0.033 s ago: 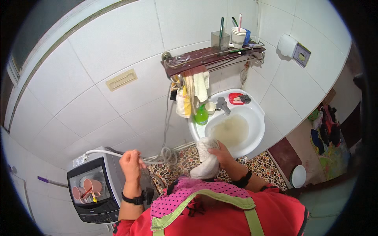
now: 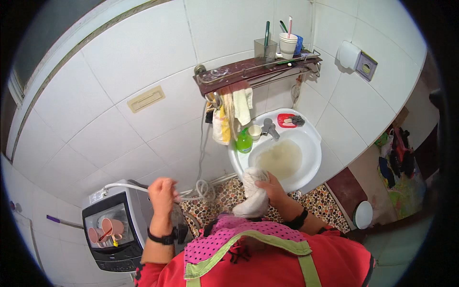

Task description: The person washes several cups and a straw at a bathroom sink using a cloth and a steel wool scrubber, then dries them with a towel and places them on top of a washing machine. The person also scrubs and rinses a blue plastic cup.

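Note:
A crumpled white cloth (image 2: 253, 196) hangs from my right hand (image 2: 273, 189), whose fingers are closed on its upper part at the sink's near edge. The cloth's lower end reaches the pink dotted apron (image 2: 239, 226). Out to the left, my left hand (image 2: 163, 191) is raised with its fingers curled in and nothing visible in them, beside the washing machine. Cloudy water (image 2: 279, 159) stands in the white sink (image 2: 313, 162), below a grey tap (image 2: 270, 129).
On the sink rim are a green bottle (image 2: 244, 142), a small cup (image 2: 255, 132) and a red soap dish (image 2: 286, 120). Cloths (image 2: 243, 103) hang under a wall shelf (image 2: 234, 71). The washing machine (image 2: 136, 225) carries pink cups (image 2: 113, 226); a grey hose (image 2: 203, 158) runs down the wall.
My left hand has turned and risen slightly, its fingers curled. My right hand and the white cloth have shifted a little to the right.

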`<control>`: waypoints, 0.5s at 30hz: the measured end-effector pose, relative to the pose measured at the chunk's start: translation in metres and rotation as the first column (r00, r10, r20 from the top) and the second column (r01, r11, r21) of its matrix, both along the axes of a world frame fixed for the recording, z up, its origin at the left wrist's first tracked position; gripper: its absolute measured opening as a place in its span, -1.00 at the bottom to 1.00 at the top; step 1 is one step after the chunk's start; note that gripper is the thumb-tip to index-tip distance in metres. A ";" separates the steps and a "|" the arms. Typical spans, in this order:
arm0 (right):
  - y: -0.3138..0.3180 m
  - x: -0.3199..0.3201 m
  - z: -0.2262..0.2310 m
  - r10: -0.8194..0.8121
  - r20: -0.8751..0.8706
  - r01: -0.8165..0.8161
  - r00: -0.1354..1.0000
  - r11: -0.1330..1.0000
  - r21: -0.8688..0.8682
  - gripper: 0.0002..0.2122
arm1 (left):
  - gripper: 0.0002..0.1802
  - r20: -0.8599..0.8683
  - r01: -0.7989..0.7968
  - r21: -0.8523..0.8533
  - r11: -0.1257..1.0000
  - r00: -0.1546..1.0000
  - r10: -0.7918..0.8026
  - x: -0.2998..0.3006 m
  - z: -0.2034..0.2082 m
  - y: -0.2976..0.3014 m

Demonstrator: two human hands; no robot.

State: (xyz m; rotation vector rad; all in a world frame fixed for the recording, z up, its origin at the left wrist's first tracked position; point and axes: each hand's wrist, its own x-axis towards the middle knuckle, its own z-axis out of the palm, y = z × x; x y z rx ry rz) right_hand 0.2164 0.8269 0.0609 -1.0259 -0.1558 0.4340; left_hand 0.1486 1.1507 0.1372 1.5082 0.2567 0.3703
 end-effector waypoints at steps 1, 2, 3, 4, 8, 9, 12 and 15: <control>-0.011 0.000 0.002 -0.038 -0.031 0.038 0.999 0.999 -0.010 -0.57 | -0.84 0.021 0.087 0.061 0.994 0.996 -0.089 0.021 0.017 -0.015; -0.022 -0.001 0.005 -0.073 -0.053 0.072 0.996 0.997 -0.011 -0.58 | -0.79 0.100 0.152 0.142 0.978 0.981 -0.167 0.043 0.035 -0.032; -0.033 -0.001 0.007 -0.106 -0.096 0.104 0.990 0.994 -0.028 -0.58 | -0.74 0.172 0.207 0.226 0.952 0.953 -0.248 0.067 0.052 -0.050; -0.045 -0.001 0.010 -0.086 -0.072 0.085 0.994 0.996 -0.016 -0.58 | -0.55 0.289 0.164 0.358 0.919 0.917 -0.276 0.091 0.066 -0.074; -0.078 0.000 0.017 -0.152 -0.018 0.151 0.988 0.988 -0.022 -0.56 | -0.09 0.464 0.088 0.547 0.833 0.796 -0.389 0.202 0.126 -0.144; -0.085 0.001 0.017 -0.175 -0.042 0.174 0.984 0.984 -0.031 -0.56 | 0.01 0.384 -0.006 0.628 0.778 0.871 -0.304 0.230 0.140 -0.157; -0.107 0.004 0.017 -0.202 -0.028 0.203 0.979 0.979 0.014 -0.57 | 0.09 0.365 -0.106 0.681 0.724 0.907 -0.211 0.296 0.158 -0.191; -0.123 0.006 0.015 -0.254 -0.067 0.255 0.965 0.967 0.017 -0.58 | 0.07 0.270 -0.114 0.713 0.692 0.955 -0.120 0.337 0.161 -0.212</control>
